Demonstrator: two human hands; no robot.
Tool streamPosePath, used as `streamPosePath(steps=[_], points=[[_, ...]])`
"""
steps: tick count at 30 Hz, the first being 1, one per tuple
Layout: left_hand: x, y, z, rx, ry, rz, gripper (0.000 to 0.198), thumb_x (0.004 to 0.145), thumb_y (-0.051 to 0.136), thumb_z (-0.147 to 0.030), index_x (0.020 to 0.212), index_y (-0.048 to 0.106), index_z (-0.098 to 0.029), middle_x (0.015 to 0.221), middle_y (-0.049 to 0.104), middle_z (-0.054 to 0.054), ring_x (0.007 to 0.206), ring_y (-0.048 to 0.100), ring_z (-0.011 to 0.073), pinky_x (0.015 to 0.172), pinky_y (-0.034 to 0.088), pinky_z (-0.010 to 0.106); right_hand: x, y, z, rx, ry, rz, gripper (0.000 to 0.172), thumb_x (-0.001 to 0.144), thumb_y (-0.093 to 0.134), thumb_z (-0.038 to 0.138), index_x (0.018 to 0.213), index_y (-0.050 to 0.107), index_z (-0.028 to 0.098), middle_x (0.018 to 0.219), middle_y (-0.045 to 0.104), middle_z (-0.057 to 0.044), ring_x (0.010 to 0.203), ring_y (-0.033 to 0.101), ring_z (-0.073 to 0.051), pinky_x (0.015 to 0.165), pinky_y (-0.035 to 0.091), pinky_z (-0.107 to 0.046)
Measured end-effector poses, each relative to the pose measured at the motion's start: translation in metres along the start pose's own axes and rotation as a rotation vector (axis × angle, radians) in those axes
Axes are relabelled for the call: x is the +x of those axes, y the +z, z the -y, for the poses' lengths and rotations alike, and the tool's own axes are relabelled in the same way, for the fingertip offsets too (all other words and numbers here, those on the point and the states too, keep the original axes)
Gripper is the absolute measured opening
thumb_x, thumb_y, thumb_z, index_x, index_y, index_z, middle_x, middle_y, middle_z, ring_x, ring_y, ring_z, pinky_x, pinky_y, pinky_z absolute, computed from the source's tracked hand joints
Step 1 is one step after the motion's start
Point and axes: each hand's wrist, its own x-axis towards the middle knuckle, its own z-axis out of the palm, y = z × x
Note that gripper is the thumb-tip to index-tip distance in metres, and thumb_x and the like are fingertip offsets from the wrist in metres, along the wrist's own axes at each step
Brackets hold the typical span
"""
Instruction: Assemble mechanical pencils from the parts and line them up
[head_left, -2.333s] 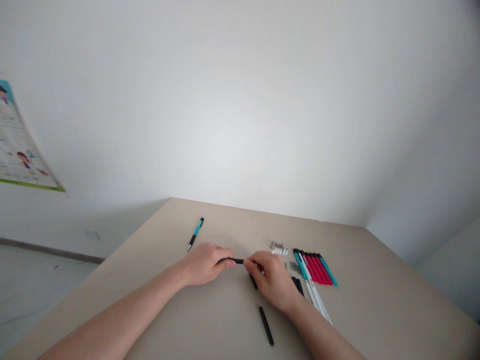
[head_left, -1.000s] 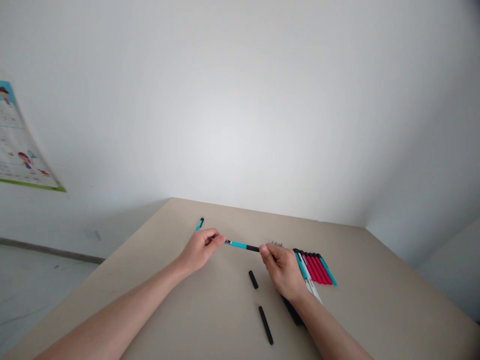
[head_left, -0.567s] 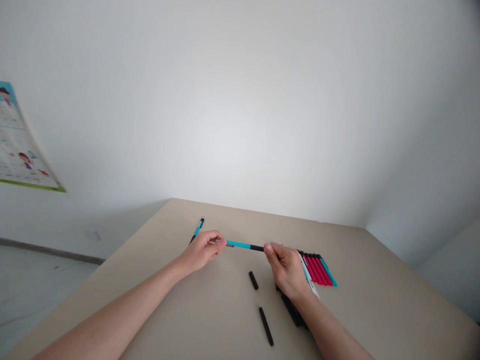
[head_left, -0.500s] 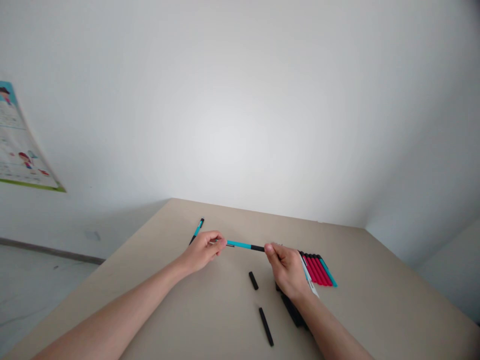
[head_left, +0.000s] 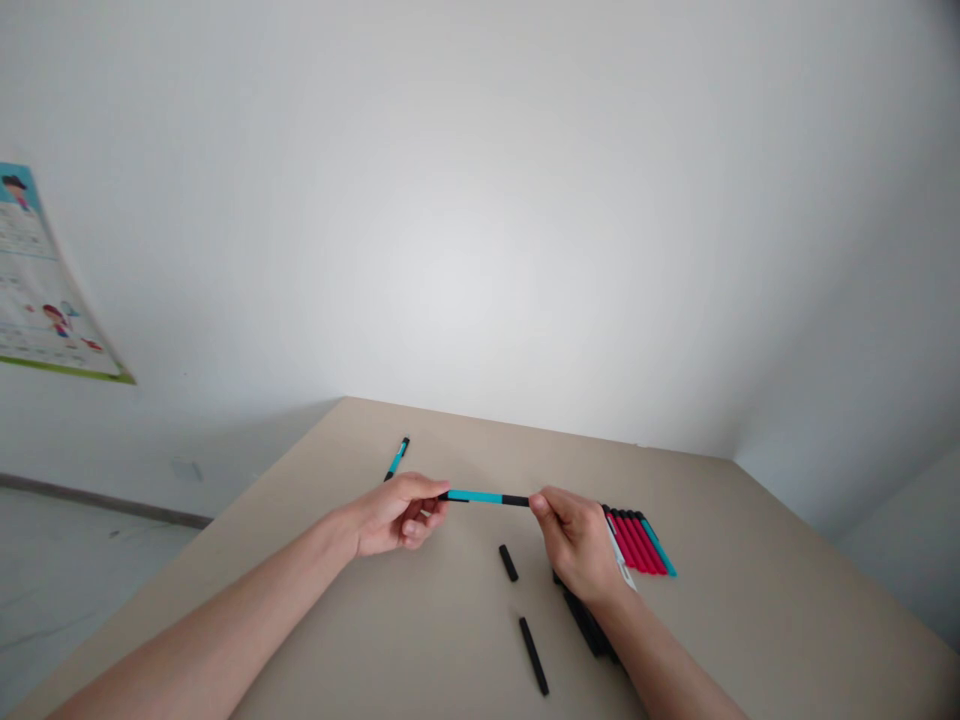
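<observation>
A slim blue and black pen (head_left: 477, 496) is stretched level between my two hands above the table. My left hand (head_left: 399, 512) pinches its black left end between thumb and forefinger, the other fingers curled below. My right hand (head_left: 576, 540) grips the black right end, thumb along it, and that tip is hidden in the fist. A short black cap (head_left: 508, 563) lies on the table under the pen. Nearer me is a longer black tube (head_left: 533, 656). Several black pieces (head_left: 591, 625) lie partly covered by my right wrist.
Several red pens (head_left: 637, 542) lie in a row right of my right hand, with a blue one (head_left: 658, 545) at the end and a white piece (head_left: 619, 553) beside them. Another blue and black pen (head_left: 397, 459) lies behind my left hand. A wall rises behind the table (head_left: 750, 620).
My left hand has turned and shifted slightly left and down, its hold now at the pen's black end. The pen sits more level. My right hand has hardly moved.
</observation>
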Motion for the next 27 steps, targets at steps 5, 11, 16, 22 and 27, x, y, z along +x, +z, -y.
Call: streamPosePath(steps=[5, 11, 16, 22, 27], points=[[0.002, 0.0002, 0.002, 0.095, 0.138, -0.026, 0.029, 0.072, 0.068, -0.036, 0.068, 0.049, -0.014, 0.062, 0.051, -0.003, 0.037, 0.03, 0.0013, 0.039, 0.022, 0.019, -0.0003, 0.0001, 0.0015, 0.013, -0.018, 0.01, 0.041, 0.094, 0.037, 0.033, 0.057, 0.028, 0.021, 0.052, 0.033, 0.004, 0.048, 0.031, -0.01, 0.049, 0.024, -0.025], [0.0055, 0.0058, 0.0074, 0.455, 0.56, -0.323, 0.039, 0.069, 0.069, -0.05, 0.076, 0.055, -0.013, 0.051, 0.048, -0.006, 0.036, 0.035, 0.004, 0.038, 0.021, 0.018, -0.0018, 0.0028, -0.0015, 0.047, 0.064, -0.024, 0.044, 0.094, 0.037, 0.036, 0.055, 0.027, 0.021, 0.051, 0.028, 0.005, 0.047, 0.029, -0.009, 0.047, 0.022, -0.025], [0.0066, 0.0036, 0.0058, 0.221, 0.213, -0.199, 0.057, 0.077, 0.046, -0.067, 0.057, 0.053, -0.014, 0.033, 0.04, -0.004, 0.026, 0.03, 0.0064, 0.032, 0.021, 0.021, -0.0011, 0.0006, 0.0016, 0.014, -0.032, -0.024, 0.04, 0.095, 0.037, 0.032, 0.057, 0.032, 0.021, 0.053, 0.035, 0.003, 0.048, 0.032, -0.01, 0.049, 0.024, -0.026], [0.0029, -0.0001, -0.0001, 0.011, 0.001, -0.134, 0.04, 0.075, 0.062, -0.047, 0.057, 0.05, -0.014, 0.035, 0.039, -0.007, 0.027, 0.027, 0.0036, 0.032, 0.014, 0.018, -0.0001, -0.0034, 0.0047, -0.016, -0.088, 0.023, 0.035, 0.095, 0.037, 0.029, 0.061, 0.037, 0.02, 0.056, 0.039, 0.001, 0.052, 0.037, -0.012, 0.052, 0.026, -0.026], [0.0016, 0.0056, 0.0002, 0.135, 0.193, -0.133, 0.034, 0.075, 0.066, -0.042, 0.064, 0.053, -0.013, 0.046, 0.05, -0.004, 0.03, 0.034, 0.0027, 0.033, 0.021, 0.017, -0.0014, 0.0003, -0.0002, 0.007, -0.006, -0.002, 0.04, 0.095, 0.038, 0.032, 0.057, 0.031, 0.021, 0.053, 0.034, 0.003, 0.048, 0.033, -0.011, 0.05, 0.024, -0.026]])
